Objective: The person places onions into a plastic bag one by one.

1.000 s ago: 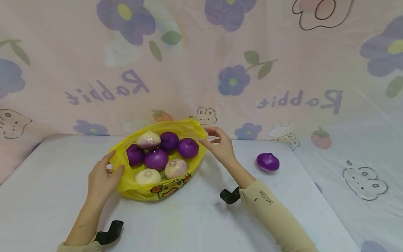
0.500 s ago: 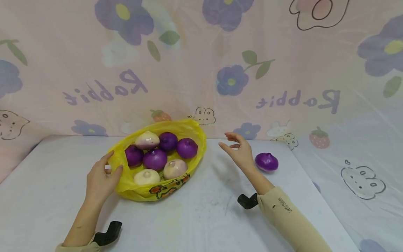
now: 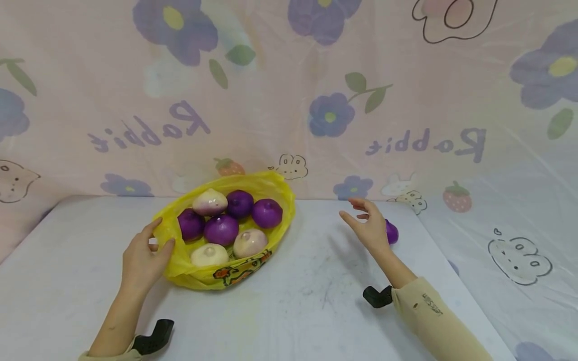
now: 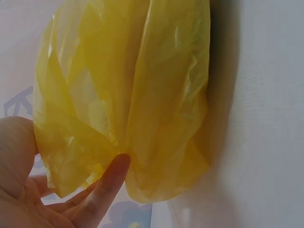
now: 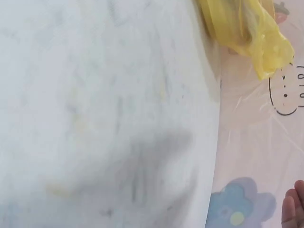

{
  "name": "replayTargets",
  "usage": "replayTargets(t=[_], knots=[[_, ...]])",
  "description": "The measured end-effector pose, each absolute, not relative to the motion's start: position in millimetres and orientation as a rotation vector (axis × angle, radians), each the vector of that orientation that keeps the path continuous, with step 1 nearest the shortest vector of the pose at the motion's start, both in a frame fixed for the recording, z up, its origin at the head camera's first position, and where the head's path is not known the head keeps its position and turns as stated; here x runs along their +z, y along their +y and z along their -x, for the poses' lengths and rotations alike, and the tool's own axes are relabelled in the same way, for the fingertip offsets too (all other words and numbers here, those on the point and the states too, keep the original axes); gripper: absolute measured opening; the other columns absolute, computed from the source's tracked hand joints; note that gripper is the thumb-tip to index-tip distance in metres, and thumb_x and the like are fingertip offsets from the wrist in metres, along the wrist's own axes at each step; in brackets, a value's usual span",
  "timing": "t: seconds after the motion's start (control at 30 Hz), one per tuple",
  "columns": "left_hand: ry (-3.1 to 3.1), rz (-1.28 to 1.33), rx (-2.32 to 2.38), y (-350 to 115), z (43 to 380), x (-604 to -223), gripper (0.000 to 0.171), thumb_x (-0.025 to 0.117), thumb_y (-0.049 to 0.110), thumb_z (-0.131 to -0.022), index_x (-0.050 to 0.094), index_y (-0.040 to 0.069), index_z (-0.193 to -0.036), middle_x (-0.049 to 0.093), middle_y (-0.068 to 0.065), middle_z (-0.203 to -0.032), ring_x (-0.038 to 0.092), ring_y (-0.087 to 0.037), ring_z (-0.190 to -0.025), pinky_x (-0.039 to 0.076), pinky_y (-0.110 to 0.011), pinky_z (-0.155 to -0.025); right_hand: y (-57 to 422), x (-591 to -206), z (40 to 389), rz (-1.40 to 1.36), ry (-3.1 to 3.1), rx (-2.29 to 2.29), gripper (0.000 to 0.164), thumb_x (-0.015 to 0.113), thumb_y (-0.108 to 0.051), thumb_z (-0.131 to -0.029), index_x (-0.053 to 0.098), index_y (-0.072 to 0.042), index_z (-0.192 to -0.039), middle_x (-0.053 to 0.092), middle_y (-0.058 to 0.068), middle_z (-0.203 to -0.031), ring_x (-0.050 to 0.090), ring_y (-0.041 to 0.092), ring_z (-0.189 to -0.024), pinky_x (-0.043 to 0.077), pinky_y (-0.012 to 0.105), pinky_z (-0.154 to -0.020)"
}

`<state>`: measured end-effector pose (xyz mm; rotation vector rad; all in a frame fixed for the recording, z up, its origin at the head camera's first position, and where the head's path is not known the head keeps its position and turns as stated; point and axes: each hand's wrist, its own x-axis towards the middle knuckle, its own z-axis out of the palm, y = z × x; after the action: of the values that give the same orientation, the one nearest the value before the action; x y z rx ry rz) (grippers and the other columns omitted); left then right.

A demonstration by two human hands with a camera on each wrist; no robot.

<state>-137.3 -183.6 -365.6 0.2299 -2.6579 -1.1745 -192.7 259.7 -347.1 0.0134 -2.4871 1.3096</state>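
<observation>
A yellow plastic bag (image 3: 287,225) lies with its mouth spread wide on the table, left of the middle in the head view. Inside it sit several onions, both purple ones (image 3: 221,229) and pale ones (image 3: 209,254). My left hand (image 3: 142,260) holds the bag's left rim between thumb and fingers; in the left wrist view a fingertip (image 4: 121,164) presses the crumpled yellow film. On the right, my right hand (image 3: 370,228) is above the table with fingers loosely bent and nothing in them. It partly hides a lone purple onion (image 3: 392,233) behind it.
A white table (image 3: 289,311) bears everything, its right edge slanting toward the front. Behind and to the right hangs a pink printed cloth (image 3: 271,100) with flowers and rabbits. Black curved pieces (image 3: 155,337) stick out at both sleeves.
My right hand has left the bag's right rim and moved right, to in front of the lone purple onion. The left hand has stayed at the bag's left rim.
</observation>
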Motion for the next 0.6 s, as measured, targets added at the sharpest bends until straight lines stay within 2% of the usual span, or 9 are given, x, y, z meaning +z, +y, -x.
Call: replayTargets(t=[0.33, 0.6], knots=[[-2.655, -0.213, -1.17, -184.9, 137.7, -366.1, 0.057, 0.056, 0.019, -0.092, 0.04, -0.003, -0.142, 0.05, -0.031, -0.122, 0.059, -0.04, -0.094, 0.045, -0.027, -0.063, 286.8, -353.5, 182.1, 0.173, -2.537, 1.131, 0.047, 0.07, -0.027, -0.087, 0.058, -0.004, -0.125, 0.051, 0.017, -0.133, 0.044, 0.033, -0.125, 0.036, 0.049, -0.103], [-2.65, -0.211, -1.165, -185.0, 136.1, -366.3, 0.057, 0.056, 0.018, -0.092, 0.04, -0.003, -0.142, 0.05, -0.032, -0.121, 0.059, -0.041, -0.094, 0.045, -0.027, -0.063, 301.2, -356.9, 179.4, 0.273, -2.541, 1.096, 0.051, 0.072, -0.027, -0.085, 0.056, -0.002, -0.127, 0.045, 0.022, -0.138, 0.038, 0.039, -0.132, 0.03, 0.056, -0.108]])
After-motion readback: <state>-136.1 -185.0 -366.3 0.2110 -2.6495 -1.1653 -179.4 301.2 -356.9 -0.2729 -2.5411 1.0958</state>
